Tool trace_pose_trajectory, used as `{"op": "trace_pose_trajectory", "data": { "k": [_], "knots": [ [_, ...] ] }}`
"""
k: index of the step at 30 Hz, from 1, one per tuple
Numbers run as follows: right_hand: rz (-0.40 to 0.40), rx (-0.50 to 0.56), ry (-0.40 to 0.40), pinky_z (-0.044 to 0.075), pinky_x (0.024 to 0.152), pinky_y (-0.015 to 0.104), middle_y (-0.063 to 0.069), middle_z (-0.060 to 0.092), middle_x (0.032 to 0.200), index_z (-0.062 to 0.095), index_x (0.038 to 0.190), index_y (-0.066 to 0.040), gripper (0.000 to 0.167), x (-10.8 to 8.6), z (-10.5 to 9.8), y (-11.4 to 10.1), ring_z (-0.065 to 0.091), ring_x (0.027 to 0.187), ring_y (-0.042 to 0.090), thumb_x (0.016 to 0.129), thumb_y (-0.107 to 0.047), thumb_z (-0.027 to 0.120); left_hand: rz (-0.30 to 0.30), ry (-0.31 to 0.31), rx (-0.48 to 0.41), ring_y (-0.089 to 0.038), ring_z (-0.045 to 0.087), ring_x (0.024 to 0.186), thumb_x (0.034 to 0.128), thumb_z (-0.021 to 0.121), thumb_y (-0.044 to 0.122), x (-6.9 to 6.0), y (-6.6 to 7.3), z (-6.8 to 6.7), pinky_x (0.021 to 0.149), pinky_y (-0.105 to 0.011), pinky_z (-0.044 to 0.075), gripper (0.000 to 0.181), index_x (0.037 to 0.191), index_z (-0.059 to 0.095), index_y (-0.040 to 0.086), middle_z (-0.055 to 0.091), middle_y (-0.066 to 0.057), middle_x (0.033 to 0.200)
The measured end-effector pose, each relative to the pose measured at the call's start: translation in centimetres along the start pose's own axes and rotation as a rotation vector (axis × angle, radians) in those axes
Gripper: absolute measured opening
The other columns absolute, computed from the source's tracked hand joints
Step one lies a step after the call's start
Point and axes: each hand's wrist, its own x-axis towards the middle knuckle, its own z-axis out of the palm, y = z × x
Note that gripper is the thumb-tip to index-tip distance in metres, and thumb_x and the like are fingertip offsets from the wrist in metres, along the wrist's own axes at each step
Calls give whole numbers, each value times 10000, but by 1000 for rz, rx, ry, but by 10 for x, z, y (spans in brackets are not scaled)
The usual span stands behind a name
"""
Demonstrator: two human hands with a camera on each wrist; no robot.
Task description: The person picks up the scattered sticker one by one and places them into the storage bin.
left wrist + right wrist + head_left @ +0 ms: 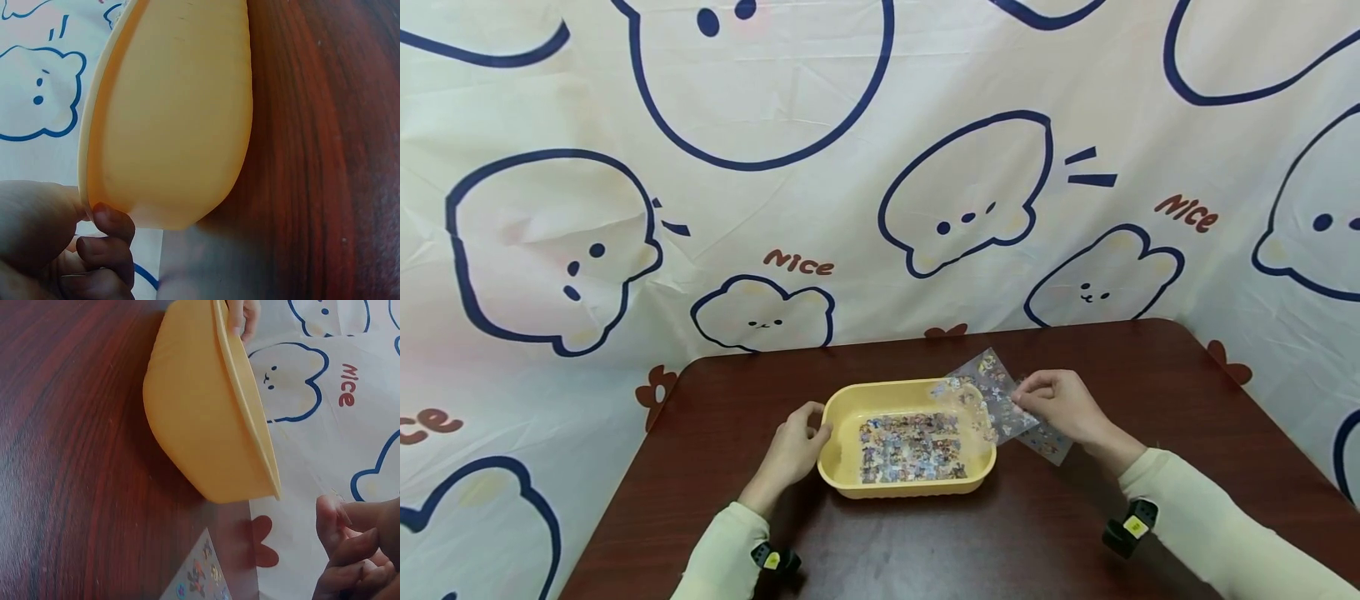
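Note:
A yellow plastic tray (831, 475) sits on the table, its bottom covered by small colourful printed pictures (913, 448). My left hand (793, 442) grips the left end of the tray's rim, thumb and fingers on either side of it, as the left wrist view shows. My right hand (1063, 404) pinches the edge of a clear sheet with small coloured figures (996, 392), which looks like a sticker sheet. That sheet hangs tilted over the tray's right end. Another printed sheet (1051, 443) lies on the table beneath my right hand, partly covered.
The dark brown wooden table (880, 550) runs back to a white cloth (820, 200) with blue cartoon outlines. Black bands with devices (1131, 527) are on both wrists. One corner of the sheet on the table (201, 575) shows low in the right wrist view.

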Motion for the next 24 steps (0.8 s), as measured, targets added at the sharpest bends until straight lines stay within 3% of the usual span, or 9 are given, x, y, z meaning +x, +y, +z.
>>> {"op": "trace_pose_trajectory", "data": {
  "k": [4, 10, 19, 24],
  "knots": [
    [10, -12, -15, 486, 593, 297, 136, 767, 886, 689, 995, 35, 165, 0, 7, -3, 621, 701, 107, 971, -126, 658, 4, 7, 1, -134, 602, 610, 985, 600, 143, 0, 0, -1, 559, -271, 472, 298, 1261, 591, 30, 709, -122, 763],
    [51, -15, -31, 389, 473, 261, 101, 743, 783, 678, 977, 13, 127, 2, 14, -3, 487, 540, 86, 972, -109, 645, 2, 0, -6, -131, 594, 592, 984, 607, 156, 0, -1, 0, 557, -273, 470, 309, 1270, 589, 40, 701, -109, 736],
    [26, -19, -51, 326, 448, 251, 15, 655, 635, 677, 946, 8, 113, 4, 26, -4, 381, 482, 78, 962, -101, 652, 2, 1, 1, -135, 591, 594, 987, 600, 148, 1, -1, 1, 552, -275, 466, 310, 1274, 585, 31, 699, -118, 748],
    [40, -2, -56, 358, 463, 252, 69, 683, 668, 673, 948, 4, 109, 4, 33, -7, 459, 518, 105, 964, -103, 655, 3, -3, -2, -141, 609, 614, 989, 598, 142, 1, 0, 0, 556, -277, 475, 311, 1277, 584, 27, 707, -125, 776]
  ]
}}
